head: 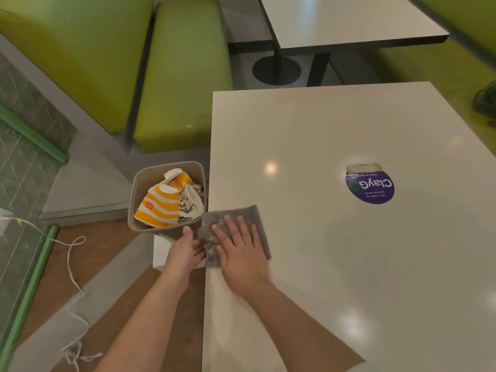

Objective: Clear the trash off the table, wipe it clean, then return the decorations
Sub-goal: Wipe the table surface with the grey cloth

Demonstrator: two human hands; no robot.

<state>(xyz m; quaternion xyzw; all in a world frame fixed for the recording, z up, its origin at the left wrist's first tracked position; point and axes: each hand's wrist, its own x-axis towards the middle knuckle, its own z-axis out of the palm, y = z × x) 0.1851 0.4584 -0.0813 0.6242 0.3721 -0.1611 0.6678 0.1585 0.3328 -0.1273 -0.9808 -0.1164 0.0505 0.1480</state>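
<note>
Presently: grey cloth (233,232) at table (322,146) left edge, beside bin (139,189); right hand (241,251) flat on it, fingers straight; left hand (185,251) cupped under edge, holding nothing visible.

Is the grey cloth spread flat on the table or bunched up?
Mostly spread flat: the grey cloth lies on the table at its left edge under the right hand; only its left side is crumpled, by the left hand.

This is a fast-food restaurant dining area. Green padded booth benches (182,76) flank pedestal tables (335,20), and the near table (308,130) bears a round purple "ClayGo" sticker (370,186). A small bin (139,183) beside it holds orange-and-white striped paper packaging (158,208).
</note>
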